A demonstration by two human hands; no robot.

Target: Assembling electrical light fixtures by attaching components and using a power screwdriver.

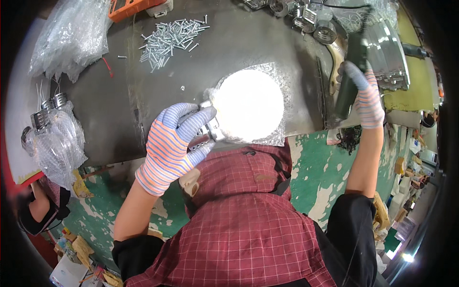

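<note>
My left hand [177, 141], in a striped knit glove, grips the finned metal body of a round lamp fixture [247, 104] whose bright white disc faces up, near the front edge of the dark workbench [229, 43]. The fixture lies over a sheet of clear crinkled plastic [277, 71]. My right hand [366, 95], gloved the same way, is closed around the handle of a dark green power screwdriver [351, 71] held upright at the bench's right end, well apart from the lamp.
A pile of silver screws [169, 38] lies at the back of the bench. Bubble-wrap bags [71, 33] and wrapped metal parts [55, 138] sit left. More metal housings [306, 16] and a metal tray [389, 52] stand at the back right. Another person [40, 210] is at lower left.
</note>
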